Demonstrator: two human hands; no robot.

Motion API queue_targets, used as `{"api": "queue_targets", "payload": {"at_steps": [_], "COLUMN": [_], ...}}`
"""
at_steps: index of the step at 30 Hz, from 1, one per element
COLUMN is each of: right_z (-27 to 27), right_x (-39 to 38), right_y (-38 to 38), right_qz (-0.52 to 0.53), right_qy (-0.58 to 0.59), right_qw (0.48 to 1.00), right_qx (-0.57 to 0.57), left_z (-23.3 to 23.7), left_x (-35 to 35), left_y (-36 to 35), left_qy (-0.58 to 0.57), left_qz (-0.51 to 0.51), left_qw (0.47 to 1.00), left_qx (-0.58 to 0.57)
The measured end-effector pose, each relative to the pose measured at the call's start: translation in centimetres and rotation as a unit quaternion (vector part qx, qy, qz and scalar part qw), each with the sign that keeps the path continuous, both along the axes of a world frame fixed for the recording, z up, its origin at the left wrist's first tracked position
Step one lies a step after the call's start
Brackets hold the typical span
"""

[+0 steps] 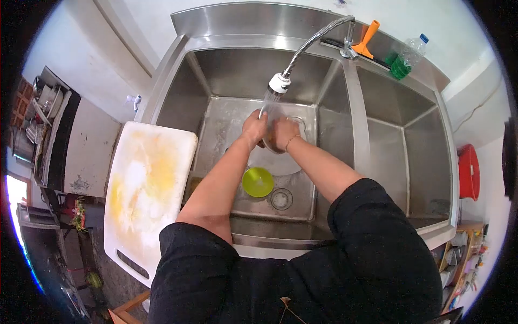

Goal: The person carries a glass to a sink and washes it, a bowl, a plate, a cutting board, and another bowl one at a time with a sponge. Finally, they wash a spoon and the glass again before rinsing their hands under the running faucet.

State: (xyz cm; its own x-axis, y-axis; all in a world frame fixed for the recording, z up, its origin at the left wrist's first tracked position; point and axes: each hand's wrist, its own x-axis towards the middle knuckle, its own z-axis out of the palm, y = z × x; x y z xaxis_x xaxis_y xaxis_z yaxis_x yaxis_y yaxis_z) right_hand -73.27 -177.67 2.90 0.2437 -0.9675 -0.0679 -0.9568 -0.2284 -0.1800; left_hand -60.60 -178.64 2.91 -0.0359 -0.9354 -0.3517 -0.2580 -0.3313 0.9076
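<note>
In the left basin of the steel sink (pixel 324 129), a stream of water falls from the white spray head (pixel 279 83) between my hands. My left hand (pixel 254 128) is closed on the rim of a round, thin-edged dish (pixel 273 141), which is tilted on edge under the stream. My right hand (pixel 286 133) is up against the dish's inner face, its fingers smeared by motion and water. I cannot tell the dish's exact kind. Below my hands, a lime-green bowl (pixel 258 182) sits on the basin floor beside the drain (pixel 281 199).
A stained white cutting board (pixel 148 189) lies across the sink's left edge. Along the back ledge are an orange-handled tool (pixel 368 39) and a bottle of green liquid (pixel 402 66). The second basin (pixel 402 146) is at right, with a red tub (pixel 468 171) beyond it.
</note>
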Motion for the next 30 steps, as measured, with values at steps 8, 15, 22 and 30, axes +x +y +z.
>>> {"api": "queue_targets", "payload": {"at_steps": [8, 15, 22, 30], "right_z": [-1.6, -5.2, -0.9, 1.4], "right_x": [0.6, 2.8, 0.7, 4.3], "right_y": [-3.2, -3.8, -1.1, -0.1], "right_qz": [0.039, 0.165, 0.034, 0.088], "right_qy": [-0.217, -0.247, -0.108, -0.345], "right_qw": [0.954, 0.927, 0.989, 0.913], "right_qx": [-0.203, 0.229, -0.089, 0.198], "left_z": [1.7, -2.3, 0.6, -1.5], "left_x": [1.4, 2.0, 0.9, 3.4], "left_y": [0.3, -0.8, 0.5, -1.0], "left_qy": [0.134, -0.022, 0.189, 0.116], "left_qz": [0.002, 0.035, 0.044, 0.186], "left_qw": [0.988, 0.999, 0.979, 0.973], "left_qx": [0.081, 0.001, 0.065, 0.072]}}
